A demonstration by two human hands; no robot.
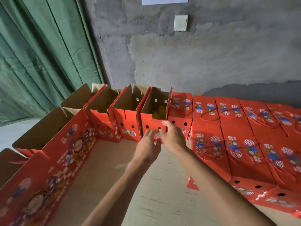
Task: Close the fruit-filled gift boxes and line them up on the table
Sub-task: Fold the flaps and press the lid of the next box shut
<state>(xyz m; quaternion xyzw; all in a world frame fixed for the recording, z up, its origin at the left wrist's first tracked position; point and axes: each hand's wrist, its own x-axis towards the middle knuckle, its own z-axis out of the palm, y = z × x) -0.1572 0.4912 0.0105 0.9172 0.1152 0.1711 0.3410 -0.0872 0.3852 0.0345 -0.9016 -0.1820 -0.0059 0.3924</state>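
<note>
Nearest you, a long red box (48, 168) lies open along the left, its printed side panel showing a cartoon face and white block letters too blurred to read. Beside it is the bare tan table (146, 201). Both your forearms reach forward over that surface. Your left hand (147, 144), motion-blurred, has its fingers straight and spread, holding nothing, just in front of the red face of the open gift box (154, 117). Your right hand (172, 136) has its thumb up at that box's near top corner and its fingers loosely curved against the front wall — whether it actually pinches the cardboard cannot be told. This box is red outside, plain brown inside, with small vent holes and upright flaps; something yellow shows within. To its left stand two more open boxes (114, 110) of the same print. To its right lie rows of closed boxes (236, 128) — red lids with blue and checked roundels and red cord handles. Behind everything are a grey wall (195, 59), a white switch plate (180, 22) and a green curtain (40, 54).
</note>
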